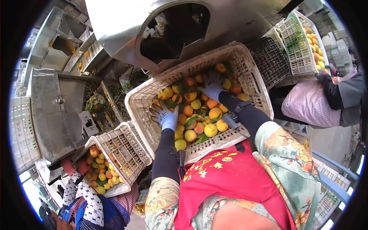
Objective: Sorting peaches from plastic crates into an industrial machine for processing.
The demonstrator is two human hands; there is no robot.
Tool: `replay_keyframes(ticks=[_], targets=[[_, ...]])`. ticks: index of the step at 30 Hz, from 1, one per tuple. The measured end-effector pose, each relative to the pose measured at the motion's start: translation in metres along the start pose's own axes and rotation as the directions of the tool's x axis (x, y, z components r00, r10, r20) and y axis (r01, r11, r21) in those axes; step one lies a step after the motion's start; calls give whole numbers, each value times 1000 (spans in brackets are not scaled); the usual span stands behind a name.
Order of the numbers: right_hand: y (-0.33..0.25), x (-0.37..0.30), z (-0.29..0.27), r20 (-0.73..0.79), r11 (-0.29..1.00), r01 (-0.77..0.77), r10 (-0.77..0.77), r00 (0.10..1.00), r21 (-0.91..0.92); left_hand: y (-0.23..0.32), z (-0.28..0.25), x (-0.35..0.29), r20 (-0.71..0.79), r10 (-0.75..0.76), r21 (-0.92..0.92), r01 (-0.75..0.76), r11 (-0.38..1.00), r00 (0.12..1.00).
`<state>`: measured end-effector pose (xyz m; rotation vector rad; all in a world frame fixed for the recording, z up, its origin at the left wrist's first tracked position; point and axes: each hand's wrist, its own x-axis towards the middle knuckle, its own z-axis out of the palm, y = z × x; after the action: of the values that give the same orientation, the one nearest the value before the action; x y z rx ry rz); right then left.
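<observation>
A large cream plastic crate [255, 82] stands tilted before me, holding many yellow-orange peaches [211, 129] with green leaves among them. My left hand [165, 116], in a blue glove with dark fingers, lies on the fruit near the crate's left wall. Its fingers are spread and hold nothing. Farther in, by the far wall, my right hand [213, 85] wears a matching glove and rests on the peaches. Its fingers look apart, though their tips are partly lost among the fruit. Black sleeves cover both forearms.
A metal machine housing [119, 27] with a dark opening rises just beyond the crate. At lower left, a person handles a tilted crate [132, 147] of peaches. On the right, another person stands beside a full crate [293, 57]. A dark empty crate [270, 63] sits between.
</observation>
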<state>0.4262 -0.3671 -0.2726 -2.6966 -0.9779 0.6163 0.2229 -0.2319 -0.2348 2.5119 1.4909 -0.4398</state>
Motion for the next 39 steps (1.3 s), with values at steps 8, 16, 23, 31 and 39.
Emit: replay_keyframes(ticks=[8, 16, 23, 31, 39], targets=[[-23, -86, 62, 172, 903, 206, -287, 943, 377, 33, 13, -27, 245, 299, 125, -336, 933, 922], [89, -64, 3, 189, 953, 302, -302, 935, 30, 55, -14, -83, 461, 587, 11, -666, 746, 665], [52, 3, 27, -256, 996, -82, 90, 963, 39, 45, -9, -68, 371, 653, 11, -707, 708, 660], [-2, -96, -18, 309, 896, 390, -440, 843, 213, 26, -26, -96, 423, 601, 332, -733, 594, 678], [24, -96, -34, 298, 786, 617, -579, 758, -41, 23, -5, -51, 612, 505, 640, -756, 135, 608]])
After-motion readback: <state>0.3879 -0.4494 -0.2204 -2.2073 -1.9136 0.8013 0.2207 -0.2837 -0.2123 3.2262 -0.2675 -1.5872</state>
